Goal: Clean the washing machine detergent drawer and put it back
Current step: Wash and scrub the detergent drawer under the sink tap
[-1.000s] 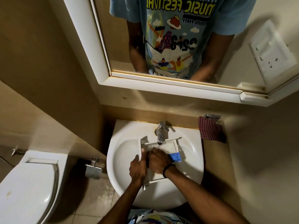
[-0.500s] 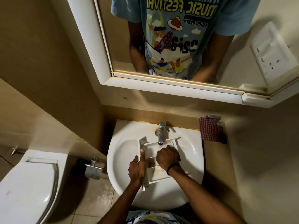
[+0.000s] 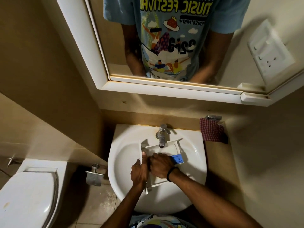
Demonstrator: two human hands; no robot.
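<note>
Evidently, left hand (image 3: pixel 139 170) wraps its fingers round the drawer (image 3: pixel 171 148) edge to steady it under the tap (image 3: pixel 162 137), while right hand (image 3: pixel 162 165) fingers curl inside, grip unclear.

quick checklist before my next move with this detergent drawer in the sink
1. White plastic detergent drawer lies inside the white ceramic basin, its far end under the chrome tap: ok.
2. Left hand grips the drawer's left edge, thumb up along it: ok.
3. Right hand lies curled over the drawer's middle; whether it holds a brush or sponge: cannot tell.
4. Water running from the tap: cannot tell.
5. Blue plastic insert sits at the drawer's right side: ok.
6. Red checked cloth lies on the ledge right of the basin, ready for drying: ok.
</note>
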